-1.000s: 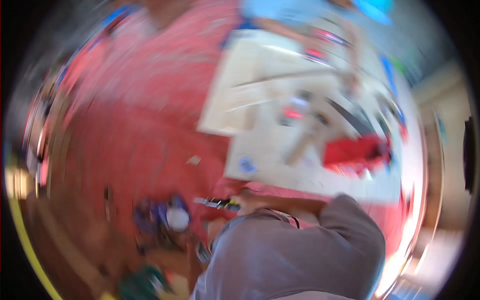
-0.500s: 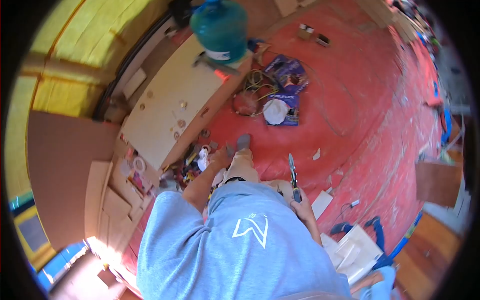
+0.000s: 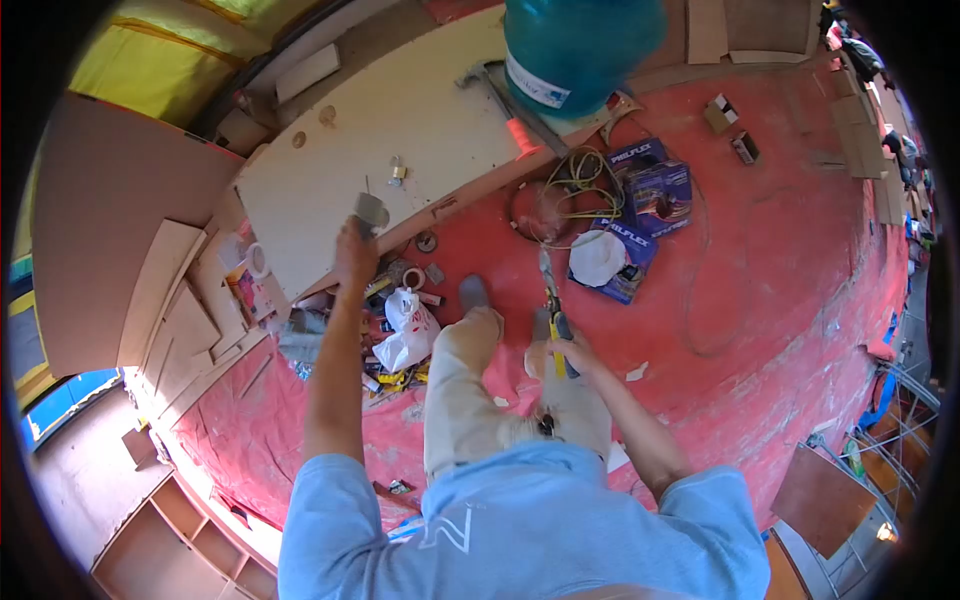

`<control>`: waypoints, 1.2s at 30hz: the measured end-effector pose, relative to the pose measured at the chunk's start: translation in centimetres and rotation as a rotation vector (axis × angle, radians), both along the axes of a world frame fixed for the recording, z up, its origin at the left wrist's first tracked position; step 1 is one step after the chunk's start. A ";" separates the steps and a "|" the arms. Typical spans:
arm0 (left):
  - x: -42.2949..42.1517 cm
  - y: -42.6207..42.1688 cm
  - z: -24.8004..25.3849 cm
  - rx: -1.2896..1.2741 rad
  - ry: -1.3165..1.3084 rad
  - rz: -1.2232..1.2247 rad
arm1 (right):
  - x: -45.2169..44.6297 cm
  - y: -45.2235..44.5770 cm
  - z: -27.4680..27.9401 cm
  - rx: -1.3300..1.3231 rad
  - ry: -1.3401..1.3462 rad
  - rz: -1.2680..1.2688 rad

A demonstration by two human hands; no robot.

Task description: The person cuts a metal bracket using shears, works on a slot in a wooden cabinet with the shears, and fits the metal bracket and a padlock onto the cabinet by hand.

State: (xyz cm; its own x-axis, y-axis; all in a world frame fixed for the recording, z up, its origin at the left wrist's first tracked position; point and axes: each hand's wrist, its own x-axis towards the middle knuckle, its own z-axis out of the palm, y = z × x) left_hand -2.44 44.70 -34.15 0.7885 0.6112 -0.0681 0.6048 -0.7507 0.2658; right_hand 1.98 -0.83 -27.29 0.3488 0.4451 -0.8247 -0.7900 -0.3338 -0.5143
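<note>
My left hand (image 3: 355,258) is closed around a small grey boxy piece (image 3: 371,209), held over the near edge of the pale board bench (image 3: 330,215); its exact kind is unclear. My right hand (image 3: 572,354) grips pliers (image 3: 553,305) with yellow and black handles, jaws pointing away from me above the red floor sheet. On the bench lie a brass padlock (image 3: 398,170) and some round wooden discs (image 3: 327,116). Below the left forearm, a white plastic bag (image 3: 406,330) sits among a pile of small tools and a tape roll (image 3: 414,279).
A large teal water jug (image 3: 585,50) stands at the bench's far end beside a hammer (image 3: 512,112). Purple boxes (image 3: 660,195), a white round item (image 3: 597,258) and coiled yellow cable (image 3: 590,185) lie on the red sheet (image 3: 760,260). Brown boards (image 3: 110,220) lean at left.
My left hand has risen from beside my leg to the bench edge with the grey piece. My right hand has brought the pliers forward. The view has shifted, bringing the bench closer.
</note>
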 end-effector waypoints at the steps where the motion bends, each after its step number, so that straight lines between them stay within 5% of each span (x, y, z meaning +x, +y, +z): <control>1: 1.2 1.3 -1.7 0.078 0.024 0.092 | 0.5 1.0 -3.2 0.014 -0.040 0.036; 3: 1.6 6.0 -6.0 0.114 -0.007 0.039 | 0.2 2.5 -11.7 0.063 -0.231 0.106; 7: 0.7 10.7 -11.9 0.183 -0.094 0.039 | 0.4 6.5 -20.0 0.159 -0.033 0.102; 12: 0.3 10.9 -13.2 0.430 -0.249 -0.034 | 1.2 10.7 -26.2 0.190 -0.085 0.261; 15: 1.8 3.9 -9.4 0.631 -0.467 0.029 | 2.3 11.8 -29.3 0.245 -0.053 0.371; 19: 1.2 -4.1 -11.1 -0.295 -0.207 0.101 | 4.2 13.3 -30.6 0.319 -0.078 0.483; 21: 1.5 -3.7 -17.9 -0.164 -0.124 -0.116 | 5.2 13.8 -31.5 0.321 -0.054 0.611; 24: 0.9 -3.6 -23.4 -0.776 -0.237 0.032 | 5.0 13.6 -33.9 0.452 -0.026 0.570; 27: 0.1 -4.1 -24.4 -0.628 -0.099 0.049 | 3.9 13.8 -34.0 0.449 -0.056 0.580; 33: 0.7 -9.3 -23.6 -1.144 -0.046 0.399 | 1.5 15.7 -33.9 0.600 -0.225 0.352; 36: 0.8 -8.5 -24.5 -1.420 -0.118 0.434 | 1.7 16.6 -36.9 0.637 -0.040 0.419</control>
State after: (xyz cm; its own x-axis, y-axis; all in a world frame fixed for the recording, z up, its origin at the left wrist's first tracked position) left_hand -1.64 36.22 -58.64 0.6106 0.2736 -0.7432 0.6309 0.3993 0.6653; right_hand 3.64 15.77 -64.17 0.0698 0.9323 -0.3548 -0.6395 -0.2311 -0.7332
